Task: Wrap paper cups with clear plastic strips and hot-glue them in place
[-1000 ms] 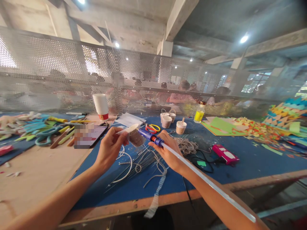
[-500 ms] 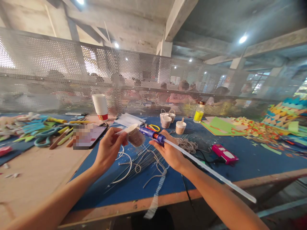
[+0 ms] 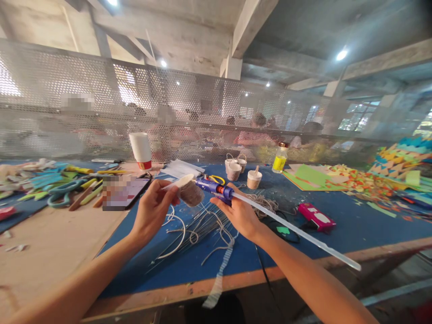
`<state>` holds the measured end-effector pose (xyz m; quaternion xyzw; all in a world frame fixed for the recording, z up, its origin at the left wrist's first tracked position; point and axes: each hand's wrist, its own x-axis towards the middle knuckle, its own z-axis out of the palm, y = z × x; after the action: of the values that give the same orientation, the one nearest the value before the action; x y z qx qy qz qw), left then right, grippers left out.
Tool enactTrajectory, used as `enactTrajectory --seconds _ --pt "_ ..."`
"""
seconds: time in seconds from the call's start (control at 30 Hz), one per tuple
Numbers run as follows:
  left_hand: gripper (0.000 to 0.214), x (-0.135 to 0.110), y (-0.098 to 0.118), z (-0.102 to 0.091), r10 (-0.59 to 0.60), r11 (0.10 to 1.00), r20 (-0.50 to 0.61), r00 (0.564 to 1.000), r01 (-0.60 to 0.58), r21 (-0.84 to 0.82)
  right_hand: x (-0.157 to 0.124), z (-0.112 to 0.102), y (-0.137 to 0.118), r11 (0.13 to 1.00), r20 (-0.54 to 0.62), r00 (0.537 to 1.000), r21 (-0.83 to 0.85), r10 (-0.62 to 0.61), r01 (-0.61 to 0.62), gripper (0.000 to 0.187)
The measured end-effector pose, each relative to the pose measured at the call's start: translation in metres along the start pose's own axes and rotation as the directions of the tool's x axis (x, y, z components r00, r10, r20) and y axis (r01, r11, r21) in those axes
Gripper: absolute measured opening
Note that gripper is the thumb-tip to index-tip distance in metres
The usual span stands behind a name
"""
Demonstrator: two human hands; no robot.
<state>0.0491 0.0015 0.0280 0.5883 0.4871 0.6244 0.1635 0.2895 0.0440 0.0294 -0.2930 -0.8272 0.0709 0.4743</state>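
My left hand [image 3: 151,209] is closed on a small paper cup [image 3: 191,193] with a greyish covering round its side, tilted toward me. A thin white strip [image 3: 173,184] lies between its fingers, along the cup's rim. My right hand [image 3: 242,218] is wrapped round a blue hot glue gun [image 3: 208,185]; the trigger fingers are partly hidden. From the gun's back a long translucent glue stick [image 3: 297,228] runs over my right forearm. The nozzle is at the cup's rim; whether it touches, I cannot tell. Below both hands lie thin wires [image 3: 199,234] and loose cord [image 3: 175,252].
Several small cups [image 3: 254,180] stand behind the hands. Coiled twine [image 3: 263,204], a pink power box [image 3: 316,217] and a yellow-labelled bottle [image 3: 279,159] are to the right. On the left are a phone [image 3: 130,193], scissors [image 3: 64,193] and a tall white cup [image 3: 140,150].
The glue gun has tilted slightly, and the glue stick's rear end has risen a little. My left hand and the cup have stayed almost in place.
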Motion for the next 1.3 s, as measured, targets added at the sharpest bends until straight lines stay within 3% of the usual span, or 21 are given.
enactTrajectory --seconds 0.53,0.63,0.73,0.87,1.0,1.1,1.2,1.3 --pt "0.018 0.001 -0.002 0.000 0.007 1.000 -0.002 1.000 -0.007 -0.024 -0.003 0.003 0.001 0.998 0.040 0.999 0.058 0.018 -0.021 0.029" --pt "0.018 0.002 -0.002 0.000 0.013 0.999 0.002 1.000 -0.013 -0.037 -0.003 0.003 -0.001 0.993 0.073 0.995 0.098 0.065 -0.072 0.030" --pt "0.019 0.002 0.000 0.000 0.013 0.999 0.008 1.000 -0.013 -0.046 -0.002 0.000 -0.004 0.955 0.142 0.980 0.242 0.142 -0.174 0.030" --pt "0.020 0.002 0.001 -0.001 0.001 0.998 0.015 1.000 0.000 -0.070 0.003 -0.004 -0.005 0.770 0.319 0.911 0.501 0.261 -0.395 0.034" --pt "0.023 0.003 -0.003 0.000 -0.025 0.994 0.042 0.999 0.029 -0.101 0.012 -0.004 0.004 0.427 0.376 0.842 0.736 0.387 -0.525 0.038" --pt "0.024 0.004 -0.006 0.000 -0.050 0.987 0.063 0.997 0.059 -0.149 0.018 -0.001 0.019 0.236 0.424 0.731 0.755 0.535 -0.611 0.042" --pt "0.024 0.005 -0.007 0.000 -0.080 0.976 0.072 0.994 0.093 -0.196 0.020 0.002 0.036 0.197 0.449 0.623 0.688 0.640 -0.699 0.039" --pt "0.020 0.005 -0.006 0.000 -0.088 0.960 0.092 0.992 0.110 -0.257 0.019 0.005 0.049 0.232 0.455 0.576 0.611 0.679 -0.757 0.029"
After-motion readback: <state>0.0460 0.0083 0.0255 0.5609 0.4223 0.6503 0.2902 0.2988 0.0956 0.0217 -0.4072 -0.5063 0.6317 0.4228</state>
